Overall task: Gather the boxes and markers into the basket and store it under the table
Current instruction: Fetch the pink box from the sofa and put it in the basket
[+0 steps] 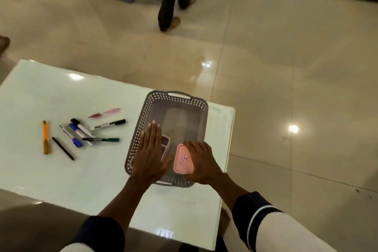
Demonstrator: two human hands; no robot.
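At the left of the frame, loose markers (pixel 81 132) and pens lie scattered on the white worktop (pixel 41 92). Right of them, at centre, the grey basket (pixel 176 104) sits near the worktop's right edge. The left hand (pixel 150 154), fingers straight and together, lies flat over a box (pixel 166 143), seemingly lavender, inside the basket. Further right, the right hand (pixel 201 161) grips a pink box (pixel 183 158) over the basket's near end.
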